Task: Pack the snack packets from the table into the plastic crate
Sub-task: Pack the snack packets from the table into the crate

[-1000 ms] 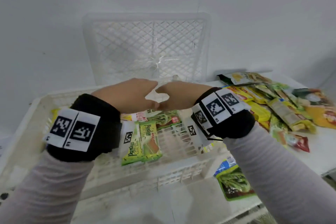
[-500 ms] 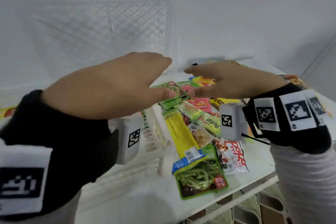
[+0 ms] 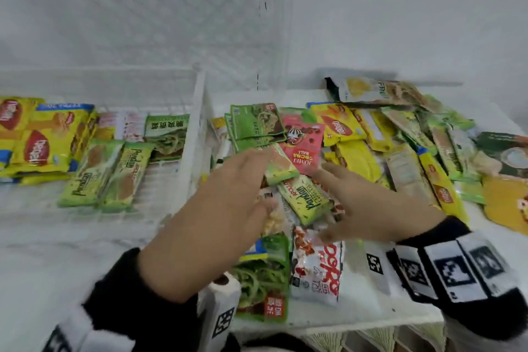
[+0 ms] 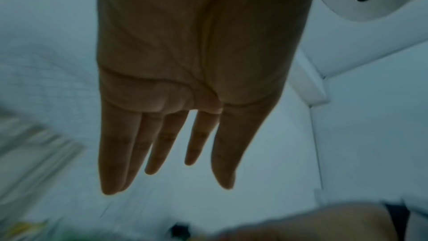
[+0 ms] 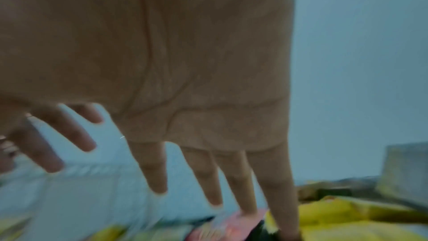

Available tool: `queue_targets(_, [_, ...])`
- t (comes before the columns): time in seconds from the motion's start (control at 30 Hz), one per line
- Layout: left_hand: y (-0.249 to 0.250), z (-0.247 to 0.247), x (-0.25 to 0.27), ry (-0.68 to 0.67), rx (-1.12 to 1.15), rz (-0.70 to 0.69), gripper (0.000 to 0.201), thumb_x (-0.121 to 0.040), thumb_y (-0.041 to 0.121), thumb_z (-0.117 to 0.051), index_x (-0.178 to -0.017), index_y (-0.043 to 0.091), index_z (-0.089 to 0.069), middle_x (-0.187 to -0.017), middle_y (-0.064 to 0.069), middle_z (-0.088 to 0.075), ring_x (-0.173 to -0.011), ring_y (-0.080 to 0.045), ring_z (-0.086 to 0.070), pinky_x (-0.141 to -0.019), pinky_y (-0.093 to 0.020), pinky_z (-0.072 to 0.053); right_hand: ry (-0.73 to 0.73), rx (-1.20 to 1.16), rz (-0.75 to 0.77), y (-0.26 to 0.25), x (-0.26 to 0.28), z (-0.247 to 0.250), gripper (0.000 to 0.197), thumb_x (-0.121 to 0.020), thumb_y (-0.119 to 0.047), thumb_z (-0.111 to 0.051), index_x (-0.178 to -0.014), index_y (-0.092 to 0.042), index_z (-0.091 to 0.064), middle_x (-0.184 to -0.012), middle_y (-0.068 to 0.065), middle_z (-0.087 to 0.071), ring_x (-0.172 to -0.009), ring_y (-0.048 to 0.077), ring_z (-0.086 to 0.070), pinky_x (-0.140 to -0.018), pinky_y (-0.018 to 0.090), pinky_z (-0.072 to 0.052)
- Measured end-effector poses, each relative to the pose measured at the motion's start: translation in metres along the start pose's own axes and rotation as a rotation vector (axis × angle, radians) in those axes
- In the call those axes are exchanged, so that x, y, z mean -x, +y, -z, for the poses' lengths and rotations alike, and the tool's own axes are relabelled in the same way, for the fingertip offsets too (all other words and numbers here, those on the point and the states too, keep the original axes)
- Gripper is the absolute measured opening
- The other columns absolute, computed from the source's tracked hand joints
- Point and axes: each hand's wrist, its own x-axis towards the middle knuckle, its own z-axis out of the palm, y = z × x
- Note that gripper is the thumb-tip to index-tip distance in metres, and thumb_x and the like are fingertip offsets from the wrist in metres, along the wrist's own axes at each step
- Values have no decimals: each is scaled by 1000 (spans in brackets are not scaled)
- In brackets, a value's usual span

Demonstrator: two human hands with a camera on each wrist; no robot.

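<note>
The head view looks forward and down from above, taking in the white crate [image 3: 197, 128] at left, the packet pile [image 3: 371, 146] at right, and a white wall behind. Each wrist view looks very closely along its palm toward straight fingers, the left hand [image 4: 197, 61] filling upper centre, the right hand [image 5: 162, 61] the upper left. All three share both hands.

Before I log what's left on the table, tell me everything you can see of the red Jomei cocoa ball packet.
The red Jomei cocoa ball packet is a flat, glossy pouch, red-pink with white lettering, a cartoon figure and dark balls. It lies face up in the table pile, print upside down to the camera, overlapped by green packets. Neither hand grips it.
</note>
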Motion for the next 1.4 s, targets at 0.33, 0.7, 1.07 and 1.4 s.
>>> queue_targets(0.33, [-40,-88,26,-292,-291,308,134,-70,47,-75,-116,47,50,-125,-3,59,-136,-46,26,-115,-51,-10,-15,432,150,-2,-23,-44,132,-65,-52,-77,-140,-30,31,-152,13,26,-140,47,9,-108,68,-15])
queue_targets(0.7, [-35,-95,10,-121,-489,367,63,-90,53,-45,-139,46,-6,-150,-25,4,-133,-40,-28,-96,-39,-46,200,-4,323,37,-35,2,33,-70,-27,-78,-99,-32,-62,-116,-7,-51,-101,11,-51,-86,26,-43])
queue_targets(1.07, [-18,-80,17,-13,-185,625,40,-97,21,-38,-136,19,-30,-143,-29,-22,-81,-25,-60,-72,-31,-50,304,-915,292,74,-43,42,33,-54,-17,-82,-83,-21,-67,-80,0,-64,-70,16,-62,-63,27,-54])
queue_targets(1.4, [4,-47,6,339,-220,445,37,-94,16,-48,-130,9,-51,-132,-17,-41,-88,-30,-60,-74,-42,-53,649,-609,258,38,-49,74,28,-68,-4,-78,-84,-26,-70,-79,0,-66,-76,26,-64,-67,29,-50])
